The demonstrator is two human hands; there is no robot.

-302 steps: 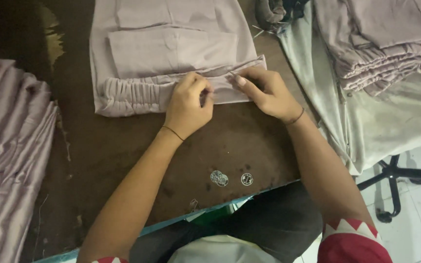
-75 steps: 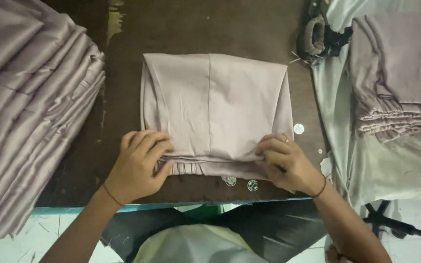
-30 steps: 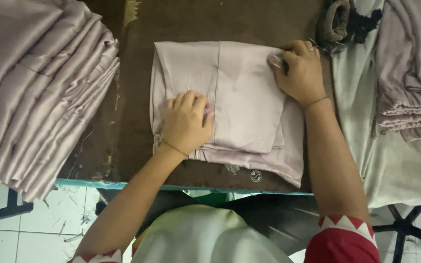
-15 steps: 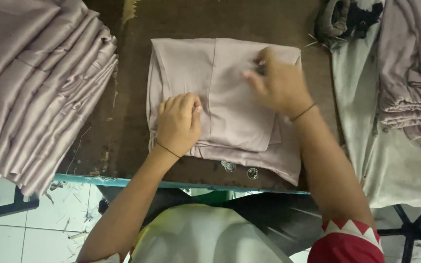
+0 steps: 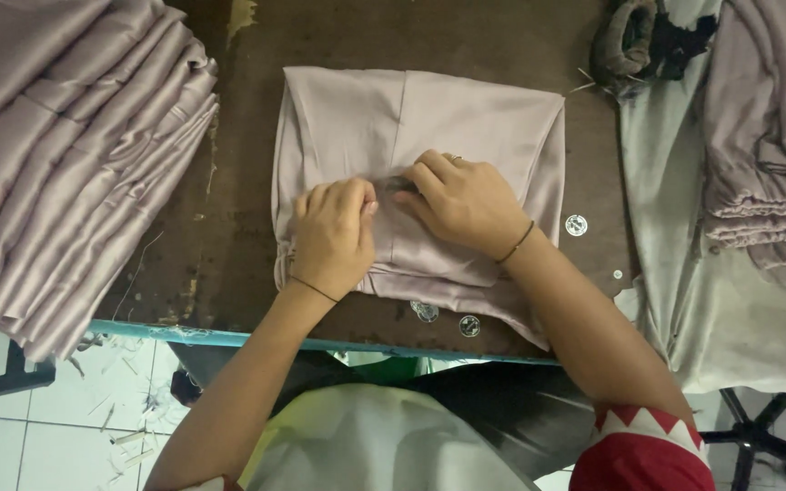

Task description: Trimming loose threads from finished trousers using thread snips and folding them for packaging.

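1. Both sets of fingers are meeting at the middle of the folded mauve garment (image 5: 466,118): the left hand (image 5: 334,235) is lying knuckles up with fingers held close together and curled down onto the cloth, while the right hand (image 5: 464,202) is bending its fingers inward, tips pressing or pinching a small dark fold; I cannot tell which.
2. Lying at the centre of the brown worktable (image 5: 238,227), the garment is reaching almost to the near edge.
3. Sitting at 3 o'clock of the garment is a round metal button (image 5: 576,225); two more buttons (image 5: 448,318) are lying at 6 o'clock.
4. Resting at 9 o'clock is a tall stack of folded mauve garments (image 5: 65,155), and at 3 o'clock a second pile (image 5: 766,127) is lying on pale cloth.
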